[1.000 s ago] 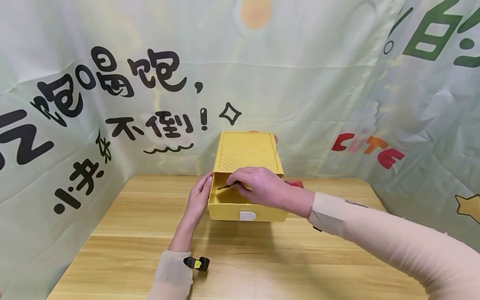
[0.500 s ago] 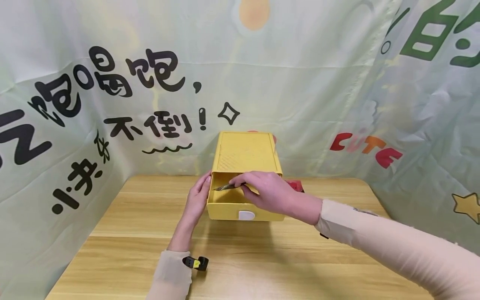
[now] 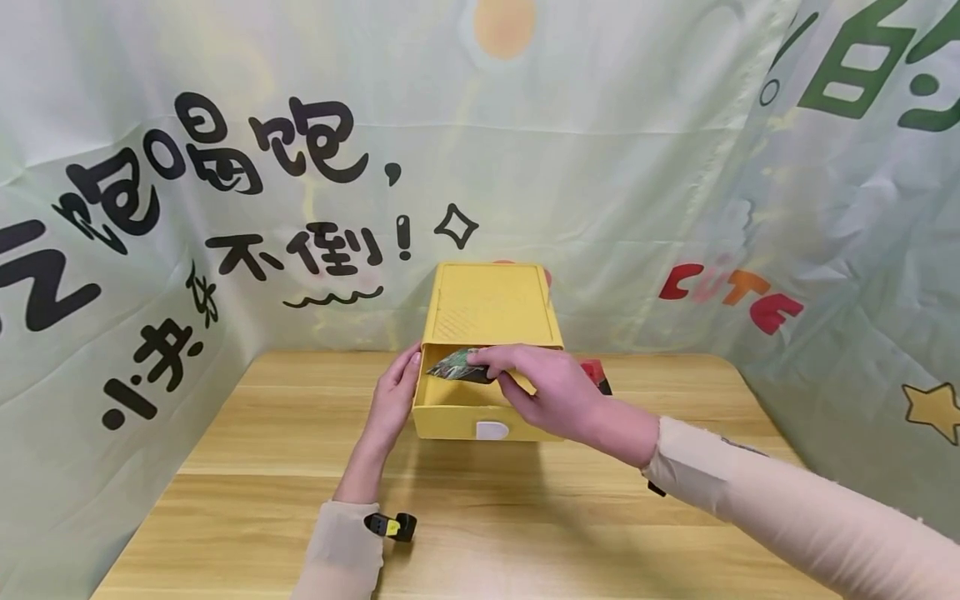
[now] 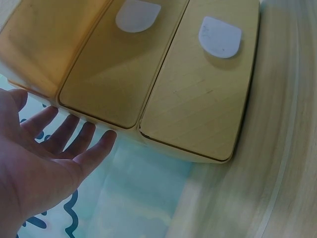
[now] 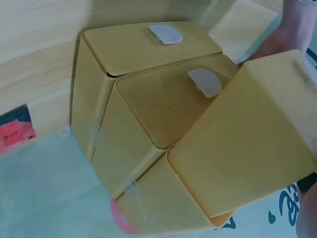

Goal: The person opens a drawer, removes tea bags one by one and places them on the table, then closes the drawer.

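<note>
A yellow three-drawer box [image 3: 491, 304] stands on the wooden table, its top drawer [image 3: 450, 423] pulled out. Over the drawer's opening, my right hand [image 3: 551, 385] pinches a small flat packet [image 3: 456, 365] with a dark, green and silvery print. Thumb and fingertips grip its right end, and the packet tilts toward the drawer's left wall. Along the box's left side, my left hand [image 3: 393, 392] has its fingers extended against the wall. The left wrist view shows that hand [image 4: 44, 153] spread beside the two lower drawers [image 4: 198, 94], which are closed.
A red and black packet [image 3: 595, 375] lies on the table [image 3: 300, 467] right of the box; the right wrist view shows this packet [image 5: 15, 131] too. White tabs [image 4: 220, 37] mark the drawer fronts. A printed curtain [image 3: 600, 192] hangs close behind the box.
My right hand has drawn a little to the right, and the packet has turned so more of its printed face shows. My left hand has stayed at the box's side.
</note>
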`<state>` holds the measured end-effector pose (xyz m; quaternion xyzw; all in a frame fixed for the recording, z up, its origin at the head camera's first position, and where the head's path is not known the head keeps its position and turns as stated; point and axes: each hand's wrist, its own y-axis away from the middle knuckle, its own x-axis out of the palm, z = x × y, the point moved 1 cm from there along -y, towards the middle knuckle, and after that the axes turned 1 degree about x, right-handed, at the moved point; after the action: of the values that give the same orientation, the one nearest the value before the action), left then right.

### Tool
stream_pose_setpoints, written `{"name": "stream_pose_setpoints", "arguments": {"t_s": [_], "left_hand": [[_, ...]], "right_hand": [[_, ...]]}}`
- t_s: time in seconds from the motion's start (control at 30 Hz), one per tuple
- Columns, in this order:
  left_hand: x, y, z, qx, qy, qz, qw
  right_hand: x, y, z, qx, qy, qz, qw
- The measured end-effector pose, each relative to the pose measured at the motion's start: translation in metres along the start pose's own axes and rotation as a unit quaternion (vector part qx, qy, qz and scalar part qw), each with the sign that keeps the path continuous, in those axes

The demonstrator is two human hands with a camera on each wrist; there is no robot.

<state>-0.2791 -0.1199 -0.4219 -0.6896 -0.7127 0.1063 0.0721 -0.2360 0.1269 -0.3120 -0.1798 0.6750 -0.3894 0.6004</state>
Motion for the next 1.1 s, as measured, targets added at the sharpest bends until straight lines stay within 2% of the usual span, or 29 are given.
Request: {"name": "stream_pose_setpoints", "arguments": {"t_s": [0.33,0.6,1.1], "left_hand": [[0.0,-0.002,0.001,-0.003,0.002,-0.001,1.0],[0.0,-0.001,0.0,-0.003,0.003,-0.002,1.0],[0.001,0.0,0.0,-0.005,0.014,0.0,0.9999]], "right_hand": [[-0.001,0.011,-0.002,0.026,-0.033,-0.071,0.9966],[0.002,0.023,-0.009,0.019,-0.026,-0.149,0.9883],[-0.007,0.048,-0.019,0.04,-0.038,-0.205,0.9771]]}}
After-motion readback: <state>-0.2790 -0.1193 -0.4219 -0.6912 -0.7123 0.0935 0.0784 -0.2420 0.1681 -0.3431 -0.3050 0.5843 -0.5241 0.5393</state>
